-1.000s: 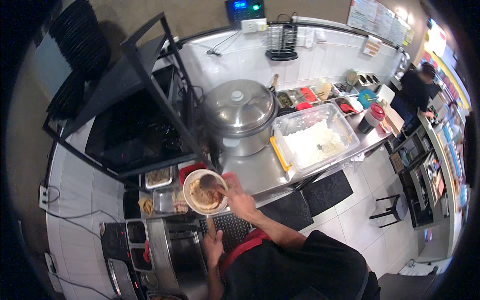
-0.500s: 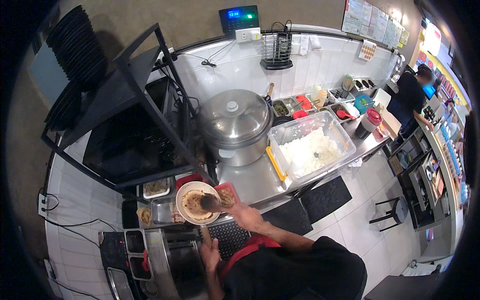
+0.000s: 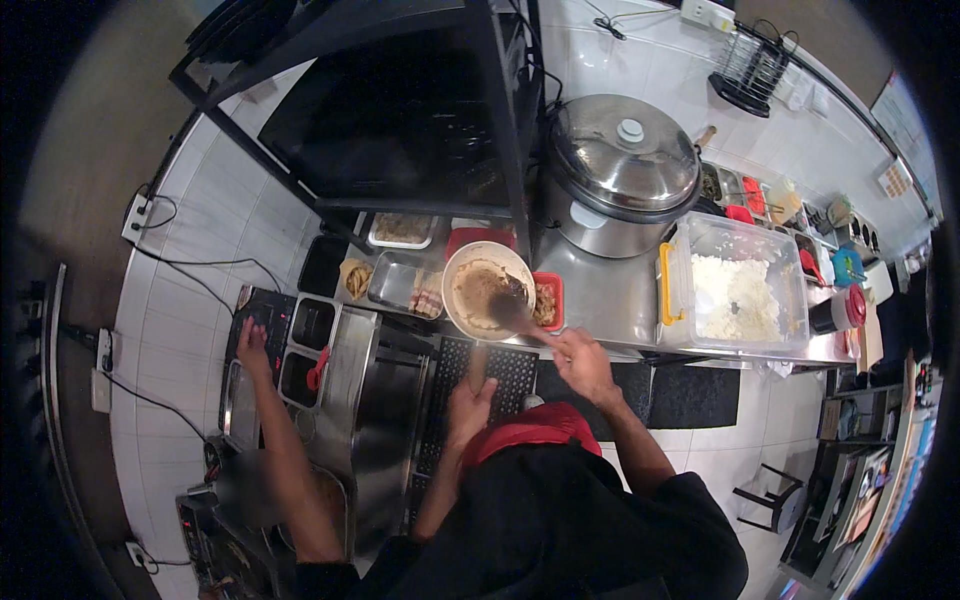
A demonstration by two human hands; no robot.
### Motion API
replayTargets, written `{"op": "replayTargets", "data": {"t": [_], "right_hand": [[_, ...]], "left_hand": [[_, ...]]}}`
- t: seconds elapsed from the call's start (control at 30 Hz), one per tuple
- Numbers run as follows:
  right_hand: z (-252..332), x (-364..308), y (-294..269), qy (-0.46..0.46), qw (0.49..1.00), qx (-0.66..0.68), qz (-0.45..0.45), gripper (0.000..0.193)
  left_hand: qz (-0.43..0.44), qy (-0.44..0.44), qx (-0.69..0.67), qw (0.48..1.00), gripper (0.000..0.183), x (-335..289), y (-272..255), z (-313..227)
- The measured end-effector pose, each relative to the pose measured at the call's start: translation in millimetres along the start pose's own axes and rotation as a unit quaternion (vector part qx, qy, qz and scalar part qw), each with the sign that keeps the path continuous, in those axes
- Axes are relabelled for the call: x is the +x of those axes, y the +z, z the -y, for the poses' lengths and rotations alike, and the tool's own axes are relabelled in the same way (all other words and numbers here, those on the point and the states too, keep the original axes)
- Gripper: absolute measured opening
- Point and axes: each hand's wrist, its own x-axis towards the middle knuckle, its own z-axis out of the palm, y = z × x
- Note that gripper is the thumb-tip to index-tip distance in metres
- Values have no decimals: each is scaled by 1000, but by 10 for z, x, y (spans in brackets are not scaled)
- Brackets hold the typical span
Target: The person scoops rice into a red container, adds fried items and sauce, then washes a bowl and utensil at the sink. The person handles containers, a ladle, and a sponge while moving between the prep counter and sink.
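Observation:
My left hand (image 3: pixel 470 408) is wrapped round the light wooden handle of a cream-coloured pan (image 3: pixel 456 318). Inside the pan lies a creamy, light-brown mixture (image 3: pixel 477 288). My right hand (image 3: pixel 584 364) grips a utensil (image 3: pixel 516 314) with a dark, rounded head, which dips into the mixture; motion blur hides whether it is a spoon or a spatula. Right beside the pan is a red tub of pinkish-brown food (image 3: pixel 547 300). On its other side sits a steel tray (image 3: pixel 395 280) with pale strips, perhaps bacon, at one end.
A co-worker's hand (image 3: pixel 254 345) reaches over an induction cooker (image 3: pixel 268 312) at left. Behind the pan stands a black metal rack (image 3: pixel 510 130). A big lidded steel cooker (image 3: pixel 625 160) and a clear bin of white rice (image 3: pixel 740 290) occupy the counter to the right.
The view has swung left, bringing the co-worker's arm into sight. The pan's contents look paler and more evenly mixed. Both my hands keep their holds.

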Motion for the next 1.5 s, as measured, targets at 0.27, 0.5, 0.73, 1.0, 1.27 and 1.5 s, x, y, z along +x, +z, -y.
{"op": "replayTargets", "data": {"t": [0.27, 0.5, 0.73, 1.0, 1.27, 1.5], "right_hand": [[271, 244, 281, 7, 1000, 11, -24, 17], [290, 271, 313, 124, 990, -43, -54, 23], [417, 296, 417, 78, 996, -28, -35, 31], [164, 77, 206, -8, 999, 48, 11, 24], [-211, 406, -293, -8, 989, 120, 88, 27], [102, 1062, -346, -51, 951, 178, 248, 32]], "left_hand": [[5, -47, -56, 997, 33, -35, 88, -139], [-16, -77, -44, 996, 35, -107, 71, -100], [-6, -88, -10, 996, 40, -147, 62, -129], [-19, -48, -12, 999, 37, -131, 118, -81], [53, -150, -29, 987, 35, -130, 39, -247], [10, 137, -38, 990, 35, -47, 210, 358]]}}
